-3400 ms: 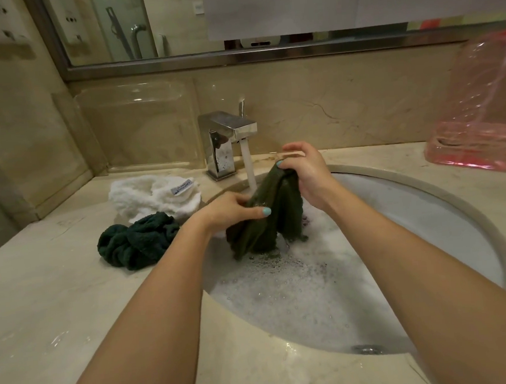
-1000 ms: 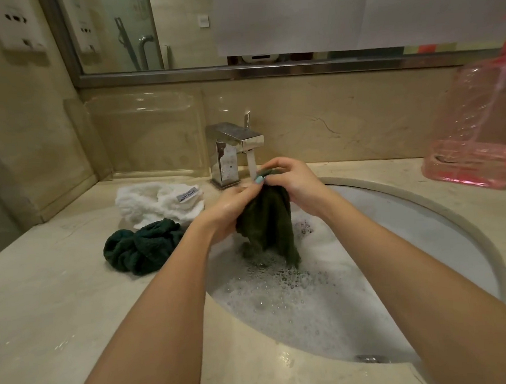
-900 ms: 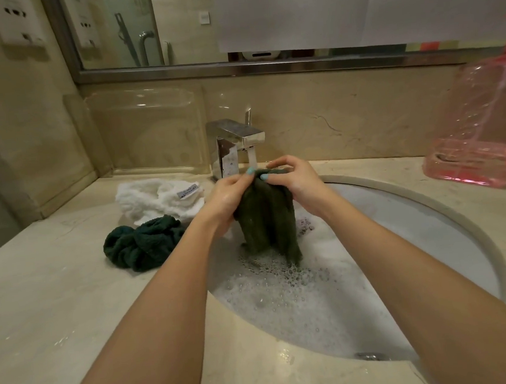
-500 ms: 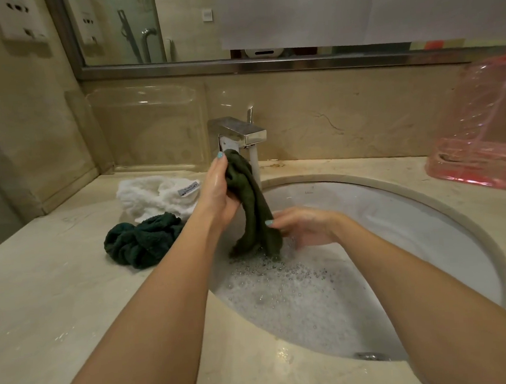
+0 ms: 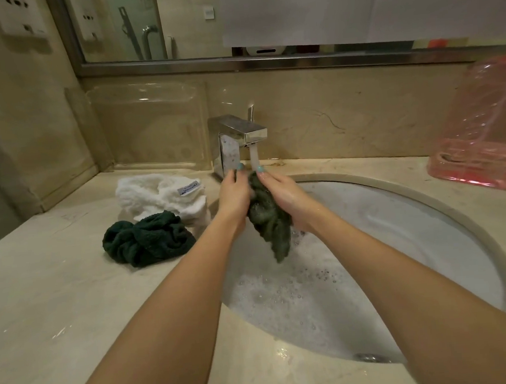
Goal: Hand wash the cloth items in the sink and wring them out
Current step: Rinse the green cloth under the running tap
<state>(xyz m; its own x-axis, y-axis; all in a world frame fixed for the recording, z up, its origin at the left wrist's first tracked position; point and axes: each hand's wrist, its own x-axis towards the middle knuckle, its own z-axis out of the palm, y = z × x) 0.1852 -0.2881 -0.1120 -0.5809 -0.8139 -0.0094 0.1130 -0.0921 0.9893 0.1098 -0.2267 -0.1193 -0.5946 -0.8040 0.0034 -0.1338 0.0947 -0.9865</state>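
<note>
Over the foamy sink (image 5: 415, 227), under the running faucet (image 5: 239, 133), the left hand (image 5: 233, 195) and right hand (image 5: 280, 193) are pressing together, clamping the dark green cloth (image 5: 271, 223) between them; a white cloth (image 5: 158, 196) and a bundled green cloth (image 5: 146, 242) are lying on the table (image 5: 57, 298).

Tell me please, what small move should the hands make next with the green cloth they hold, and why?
Probably rub the cloth between the left hand and the right hand, keeping it under the water. Both hands hold its top just below the running tap, and its lower end hangs above the foam in the sink, so rinsing seems to come before wringing.
</note>
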